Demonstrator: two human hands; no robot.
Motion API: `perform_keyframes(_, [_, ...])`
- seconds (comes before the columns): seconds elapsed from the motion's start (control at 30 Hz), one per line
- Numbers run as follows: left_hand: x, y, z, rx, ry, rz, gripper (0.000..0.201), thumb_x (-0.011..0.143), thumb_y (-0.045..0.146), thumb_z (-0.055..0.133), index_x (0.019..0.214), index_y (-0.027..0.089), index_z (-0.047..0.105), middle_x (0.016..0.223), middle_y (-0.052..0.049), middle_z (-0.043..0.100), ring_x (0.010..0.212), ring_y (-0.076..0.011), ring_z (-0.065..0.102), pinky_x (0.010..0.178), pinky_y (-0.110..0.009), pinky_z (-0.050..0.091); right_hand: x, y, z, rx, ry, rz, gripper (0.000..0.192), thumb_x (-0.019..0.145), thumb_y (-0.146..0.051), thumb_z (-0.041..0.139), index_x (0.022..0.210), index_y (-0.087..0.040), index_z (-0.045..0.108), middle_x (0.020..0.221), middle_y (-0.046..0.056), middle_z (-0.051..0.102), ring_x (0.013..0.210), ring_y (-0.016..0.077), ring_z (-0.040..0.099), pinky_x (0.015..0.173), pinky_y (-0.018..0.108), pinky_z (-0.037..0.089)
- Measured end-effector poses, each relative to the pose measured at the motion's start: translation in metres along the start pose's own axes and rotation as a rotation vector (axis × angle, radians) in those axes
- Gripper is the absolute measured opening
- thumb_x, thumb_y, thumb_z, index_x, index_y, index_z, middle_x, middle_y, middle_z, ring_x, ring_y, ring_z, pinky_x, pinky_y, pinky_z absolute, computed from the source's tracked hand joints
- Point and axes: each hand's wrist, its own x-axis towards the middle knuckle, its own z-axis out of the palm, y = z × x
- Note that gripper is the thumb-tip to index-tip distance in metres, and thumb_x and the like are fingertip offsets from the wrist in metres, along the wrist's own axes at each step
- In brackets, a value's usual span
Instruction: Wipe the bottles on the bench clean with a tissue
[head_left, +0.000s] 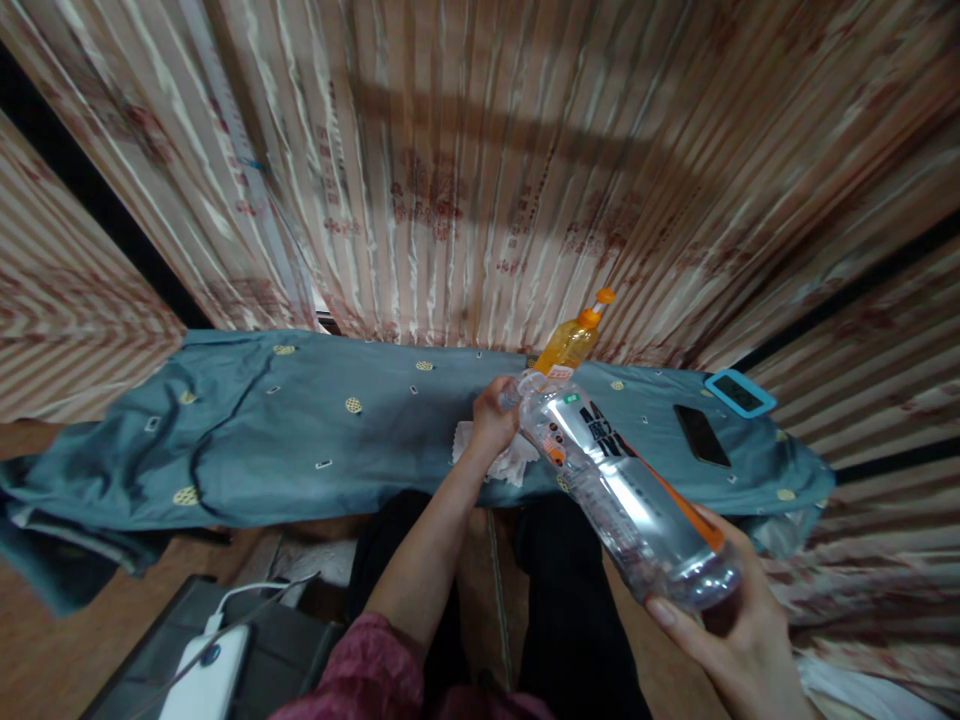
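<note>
A large clear plastic bottle [622,490] with a silver, black and orange label is tilted in front of me, its neck to the upper left. My left hand [495,415] is closed around the neck end. Under the base, at the lower right, my right hand [739,615] grips the bottle with thumb and fingers. Whether there is a cap on the neck is hidden by my left fingers. Behind the neck stands an orange pump bottle [568,345] with amber liquid. A crumpled white cloth [514,462] lies on the table beneath my left hand.
A teal patterned cloth [247,430] covers the narrow table. To the right lie a dark phone [701,436] and a blue-framed device [741,393]. Pleated curtains [450,150] hang behind. At lower left, a white power bank [206,670] with a cable rests on a dark box [300,640].
</note>
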Motion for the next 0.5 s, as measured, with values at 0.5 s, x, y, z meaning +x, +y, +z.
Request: perform_keyframes(0.5, [0.000,0.002,-0.001,-0.015,-0.001,0.000,0.011,0.083,0.021,0.077,0.093,0.020,0.073,0.094,-0.003,0.082,0.089,-0.0223,0.075,0.080,-0.028,0.056,0.002,0.006,-0.004,-0.059,-0.048,-0.001,0.083,0.069,-0.059,0.088,0.137,-0.023,0.057,0.129,0.010,0.068,0.114,0.0286,0.072,0.091,0.031,0.063])
